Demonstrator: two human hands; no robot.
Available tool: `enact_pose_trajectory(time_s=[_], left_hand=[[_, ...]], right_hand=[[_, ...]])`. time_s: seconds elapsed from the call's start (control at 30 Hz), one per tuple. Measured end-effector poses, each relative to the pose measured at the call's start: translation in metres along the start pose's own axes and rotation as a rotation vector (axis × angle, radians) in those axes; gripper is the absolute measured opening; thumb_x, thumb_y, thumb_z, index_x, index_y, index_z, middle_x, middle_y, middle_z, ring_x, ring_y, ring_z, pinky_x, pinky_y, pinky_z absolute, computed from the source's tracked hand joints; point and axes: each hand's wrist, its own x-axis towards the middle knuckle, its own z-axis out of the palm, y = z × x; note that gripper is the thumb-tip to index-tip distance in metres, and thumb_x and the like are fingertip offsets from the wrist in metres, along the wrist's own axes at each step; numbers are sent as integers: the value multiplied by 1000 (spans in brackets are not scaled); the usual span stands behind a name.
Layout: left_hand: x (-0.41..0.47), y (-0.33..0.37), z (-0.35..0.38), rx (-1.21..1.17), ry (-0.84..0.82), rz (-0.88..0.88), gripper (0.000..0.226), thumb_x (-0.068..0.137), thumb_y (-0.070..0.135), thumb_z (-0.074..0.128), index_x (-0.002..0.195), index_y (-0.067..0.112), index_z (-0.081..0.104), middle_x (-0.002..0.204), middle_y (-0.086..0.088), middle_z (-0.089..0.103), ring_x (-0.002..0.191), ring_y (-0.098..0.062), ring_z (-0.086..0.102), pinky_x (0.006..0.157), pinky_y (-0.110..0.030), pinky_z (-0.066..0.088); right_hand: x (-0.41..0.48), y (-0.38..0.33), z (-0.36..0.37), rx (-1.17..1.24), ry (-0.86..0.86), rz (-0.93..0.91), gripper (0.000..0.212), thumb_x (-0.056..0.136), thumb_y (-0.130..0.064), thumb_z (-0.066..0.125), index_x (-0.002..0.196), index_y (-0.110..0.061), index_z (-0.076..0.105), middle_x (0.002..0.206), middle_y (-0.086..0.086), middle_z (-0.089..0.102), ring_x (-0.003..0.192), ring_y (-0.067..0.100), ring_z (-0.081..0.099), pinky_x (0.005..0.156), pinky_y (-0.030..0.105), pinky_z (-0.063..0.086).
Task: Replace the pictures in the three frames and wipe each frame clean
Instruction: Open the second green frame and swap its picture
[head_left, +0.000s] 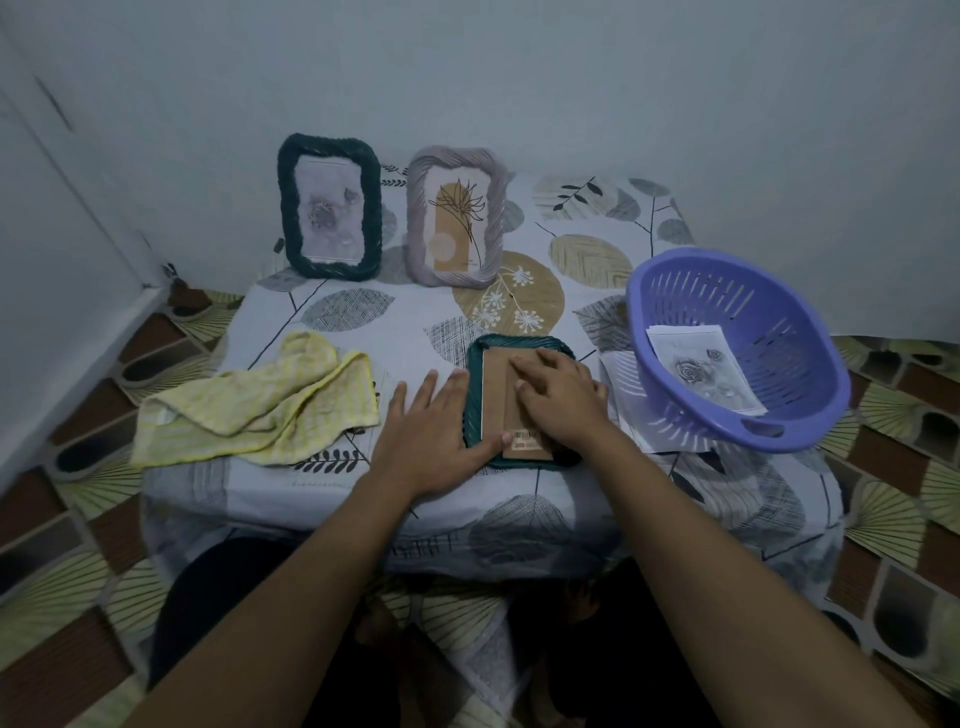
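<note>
Head: hands (431, 441) (558, 397) atop face-down frame (519, 341)

The yellow cloth (260, 400) looks soft and matt, the lying frame (498, 343) ribbed like rope with a matt brown cardboard back (496, 400), the slotted purple basket (810, 358) smooth plastic.

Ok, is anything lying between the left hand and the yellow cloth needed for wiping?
Nothing visible. The left hand lies flat on the left edge of the face-down green frame, and the yellow cloth sits crumpled to its left, with only bare tablecloth between them.
</note>
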Motion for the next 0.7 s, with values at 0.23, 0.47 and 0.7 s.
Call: enact_pose_trajectory(time_s=[0.23, 0.47, 0.7], left_hand=[[2, -1, 3, -17, 37, 6, 102, 81, 89, 19, 158, 23, 8, 166, 5, 14, 153, -20, 6, 122, -51, 0], [2, -1, 1, -23, 44, -1, 102, 81, 89, 24, 158, 22, 12, 165, 5, 16, 153, -20, 8, 122, -51, 2], [2, -1, 0, -42, 52, -3, 101, 81, 89, 27, 158, 25, 10, 165, 5, 19, 153, -21, 10, 122, -52, 4]], right_hand=[[1, -5, 2, 34, 319, 136, 42, 98, -37, 48, 138, -24, 53, 138, 6, 48, 130, 28, 40, 110, 47, 25], [-3, -8, 4, -124, 322, 243, 49, 98, -48, 42, 135, -18, 54, 140, 8, 45, 127, 31, 41, 104, 50, 30], [-4, -6, 0, -45, 304, 300, 57, 94, -56, 48, 138, -20, 51, 145, 9, 41, 132, 33, 39, 106, 51, 30]])
